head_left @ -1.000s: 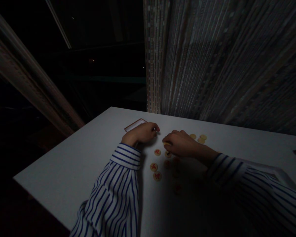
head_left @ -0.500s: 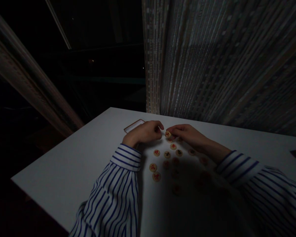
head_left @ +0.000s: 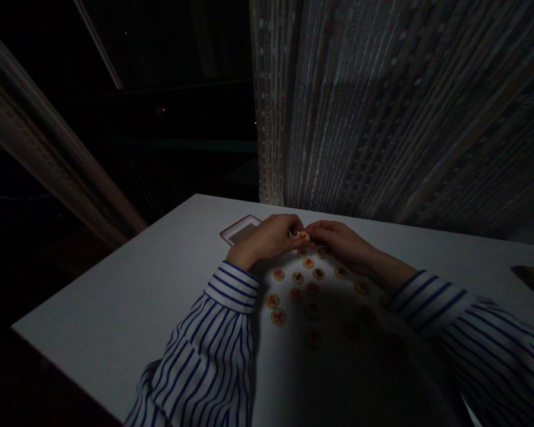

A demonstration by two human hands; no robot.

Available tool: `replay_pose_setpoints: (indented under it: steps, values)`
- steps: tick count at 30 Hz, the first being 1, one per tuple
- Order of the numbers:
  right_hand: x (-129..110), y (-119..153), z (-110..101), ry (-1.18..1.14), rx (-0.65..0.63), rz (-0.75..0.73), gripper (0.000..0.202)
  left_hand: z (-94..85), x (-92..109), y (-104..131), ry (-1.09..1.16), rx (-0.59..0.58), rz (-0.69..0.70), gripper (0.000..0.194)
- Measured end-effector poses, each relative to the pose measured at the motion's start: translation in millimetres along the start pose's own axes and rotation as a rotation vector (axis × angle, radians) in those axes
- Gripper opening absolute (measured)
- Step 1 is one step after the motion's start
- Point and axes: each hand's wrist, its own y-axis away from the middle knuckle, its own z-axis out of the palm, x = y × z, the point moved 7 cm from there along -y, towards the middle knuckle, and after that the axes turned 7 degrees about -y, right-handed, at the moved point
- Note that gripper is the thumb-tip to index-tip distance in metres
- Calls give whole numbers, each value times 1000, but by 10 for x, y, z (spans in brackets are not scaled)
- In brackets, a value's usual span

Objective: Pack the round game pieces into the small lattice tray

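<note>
Above the counter, the left hand pinched a red-marked xiangqi piece; the right hand curled alongside, its hold unclear. A loose pinch could have dropped it among the scattered pieces.

Left hand and right hand close together
Left fingers curl into a pinch; right fingers point left, lightly bent.
</note>
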Motion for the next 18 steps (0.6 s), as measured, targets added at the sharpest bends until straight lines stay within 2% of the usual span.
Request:
replay_pose_setpoints:
  steps: [5,8,13,18]
  values:
    - [-57,50,-94,98,83,-4,10,54,-15,5,-16,-45,-7,24]
    - [-101,89,-221,142,138,-5,10,135,-53,6,-73,-128,-44,24]
    - [-163,126,-531,293,180,-59,12,260,-133,23,-216,-247,-112,22]
    - [-175,128,-850,411,232,-103,9,395,-213,32,-242,-347,-129,21]
